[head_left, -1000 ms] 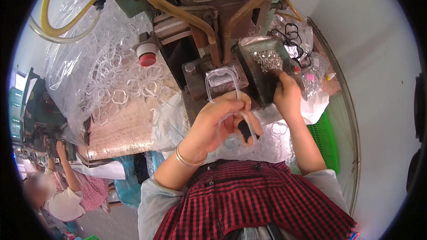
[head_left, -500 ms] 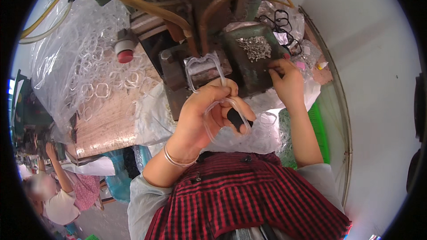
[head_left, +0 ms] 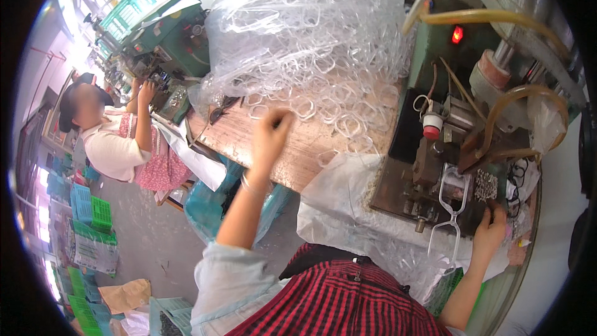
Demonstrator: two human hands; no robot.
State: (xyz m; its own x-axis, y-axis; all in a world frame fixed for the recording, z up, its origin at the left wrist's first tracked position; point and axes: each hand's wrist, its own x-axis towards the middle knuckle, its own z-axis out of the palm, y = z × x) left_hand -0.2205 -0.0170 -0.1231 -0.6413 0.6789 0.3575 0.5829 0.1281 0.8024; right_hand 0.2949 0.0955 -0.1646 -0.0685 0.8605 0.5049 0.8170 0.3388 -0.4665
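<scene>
A transparent plastic eyeglass frame (head_left: 447,213) sits with its upper rim against the metal fixture of a press (head_left: 460,115), its other rim hanging over the front edge. Over the worktable at the left, my left hand (head_left: 268,143) is lifted close to a heap of similar transparent frames (head_left: 339,121). Motion smears its fingers, so its grip is hidden. My right hand (head_left: 490,234) is at the dark tray beside the fixture, fingertips by a small pile of tiny metal parts (head_left: 485,185). Its thumb and fingers appear apart, with nothing visible between them.
A large plastic bag (head_left: 280,12) spills frames over the wooden table (head_left: 249,145). A red button (head_left: 431,130) juts from the press. Farther left, another person (head_left: 118,143) works at a green machine (head_left: 168,43). A blue bag (head_left: 211,211) hangs below the table edge.
My view has swung left. My left hand has let go of the eyeglass frame and moved left toward the heap. The frame stays at the fixture. My right hand remains by the metal parts.
</scene>
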